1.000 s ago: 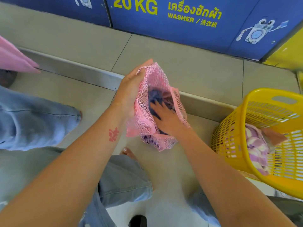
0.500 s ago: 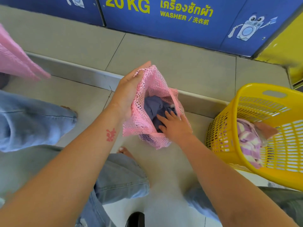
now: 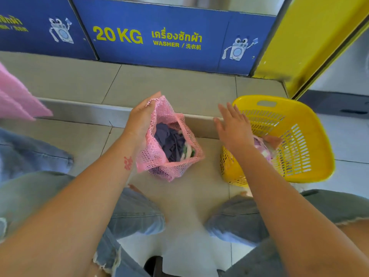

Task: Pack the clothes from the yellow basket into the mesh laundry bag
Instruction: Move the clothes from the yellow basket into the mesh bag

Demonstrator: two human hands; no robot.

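My left hand (image 3: 140,121) grips the left rim of the pink mesh laundry bag (image 3: 154,156), holding its mouth open above the floor. Inside lie a dark blue garment (image 3: 169,140) and a bit of green-and-white cloth (image 3: 188,150). My right hand (image 3: 233,128) hovers empty with fingers spread, between the bag and the yellow basket (image 3: 311,156), over the basket's left rim. In the basket lie a pink-and-white striped garment (image 3: 263,150) and a brownish piece (image 3: 272,139), partly hidden behind my hand.
A raised tiled step (image 3: 85,111) runs across behind the bag, with blue washer panels (image 3: 159,37) beyond. A yellow panel (image 3: 311,43) stands at the right. A second person's jeans leg (image 3: 30,154) and pink cloth (image 3: 18,100) are at the left. My knees are below.
My right hand has come out of the mesh bag, leaving the blue garment inside, and moved right to the basket's rim. The left hand still holds the bag open.
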